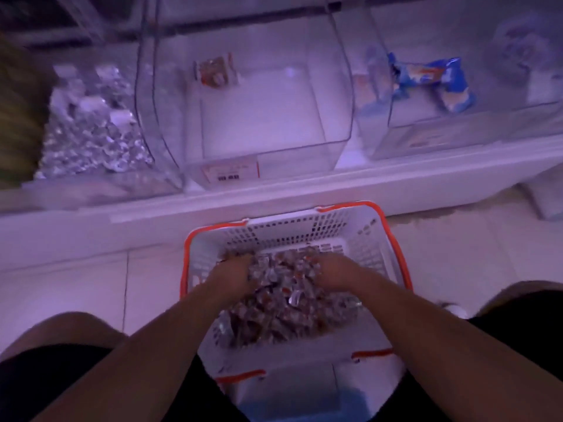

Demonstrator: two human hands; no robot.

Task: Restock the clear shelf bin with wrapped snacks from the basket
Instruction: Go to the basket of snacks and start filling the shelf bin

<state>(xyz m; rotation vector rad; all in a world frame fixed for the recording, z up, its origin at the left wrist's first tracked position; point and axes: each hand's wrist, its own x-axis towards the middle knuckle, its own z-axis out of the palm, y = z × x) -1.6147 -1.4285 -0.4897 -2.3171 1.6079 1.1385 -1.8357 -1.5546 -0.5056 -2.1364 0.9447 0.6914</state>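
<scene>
A white basket with orange rim (393, 239) stands on the floor between my knees, holding a heap of small wrapped snacks (283, 312). My left hand (231, 274) and my right hand (332, 274) are both dug into the far side of the heap, fingers buried among the wrappers. Whether they grip snacks is hidden by the pile. Above, on the low shelf, stands the clear bin (268, 117). It holds a single wrapped snack (213, 71) near its back.
A bin of silver-wrapped sweets (91, 132) stands left of the clear bin. To the right, another clear bin holds blue packets (432, 83). The white shelf edge (274, 196) runs just beyond the basket. Pale floor tiles (76, 287) surround it.
</scene>
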